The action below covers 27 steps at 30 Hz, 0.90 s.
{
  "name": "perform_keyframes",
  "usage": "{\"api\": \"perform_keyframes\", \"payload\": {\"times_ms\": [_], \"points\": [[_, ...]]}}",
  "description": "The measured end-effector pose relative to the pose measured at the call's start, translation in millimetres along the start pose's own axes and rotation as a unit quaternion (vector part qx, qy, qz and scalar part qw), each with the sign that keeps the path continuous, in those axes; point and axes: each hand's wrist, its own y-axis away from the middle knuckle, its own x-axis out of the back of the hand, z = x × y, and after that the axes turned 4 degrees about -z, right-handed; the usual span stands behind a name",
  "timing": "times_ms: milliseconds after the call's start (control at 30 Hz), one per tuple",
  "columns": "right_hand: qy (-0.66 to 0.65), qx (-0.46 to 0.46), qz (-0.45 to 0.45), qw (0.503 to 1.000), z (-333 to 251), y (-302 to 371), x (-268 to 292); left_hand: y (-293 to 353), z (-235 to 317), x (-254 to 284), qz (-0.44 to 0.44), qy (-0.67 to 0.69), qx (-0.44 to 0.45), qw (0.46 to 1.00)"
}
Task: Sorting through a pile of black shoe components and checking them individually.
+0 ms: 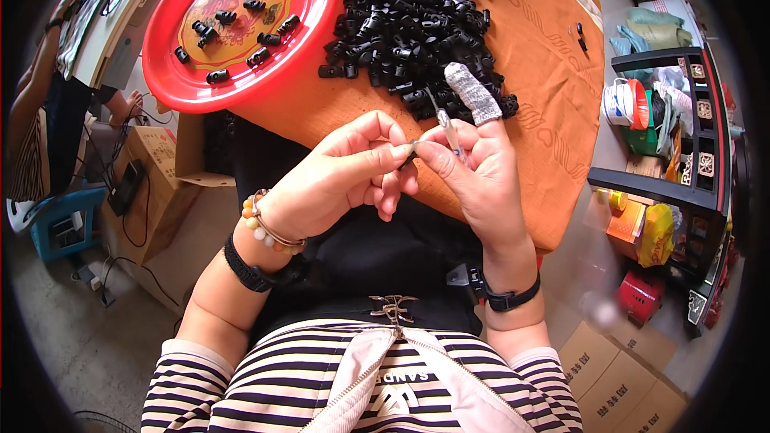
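My left hand (pixel 337 176) and my right hand (pixel 473 168) meet above the near edge of an orange cloth (pixel 553 112). Between their fingertips I pinch a small black plastic piece (pixel 411 152), mostly hidden by the fingers. My right hand also holds a thin metal tool (pixel 445 124), and its index finger wears a grey knitted finger cot (pixel 473 95). Just beyond the hands lies a large heap of black plastic pieces (pixel 417 16). A red round tray (pixel 241 24) at the upper left holds several of the same black pieces.
Cardboard boxes (pixel 152 184) and cables sit on the floor at the left beside a blue stool (pixel 60 220). A dark shelf unit (pixel 682 152) with coloured packages stands at the right. More boxes (pixel 626 377) lie at the lower right. Another person (pixel 40 104) stands at the far left.
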Motion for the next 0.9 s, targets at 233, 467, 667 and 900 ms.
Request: {"api": "perform_keyframes", "payload": {"times_ms": [233, 467, 667, 900], "points": [[-0.056, 0.002, -0.020, 0.998, -2.0, -6.0, -7.8, 0.8, 4.6, 2.5, -0.064, 0.056, 0.005, 0.996], [-0.033, 0.017, -0.046, 0.998, 5.9, 1.1, -8.5, 0.5, 2.8, 2.5, -0.034, 0.074, -0.042, 0.996], [0.032, 0.034, -0.019, 0.999, 7.1, 9.6, -7.0, -1.1, 4.7, -1.8, 0.044, 0.069, -0.071, 0.994], [0.031, -0.003, -0.014, 0.999, 11.2, 14.1, -9.6, 0.6, 2.0, -1.0, 0.044, 0.047, -0.082, 0.995]]}}
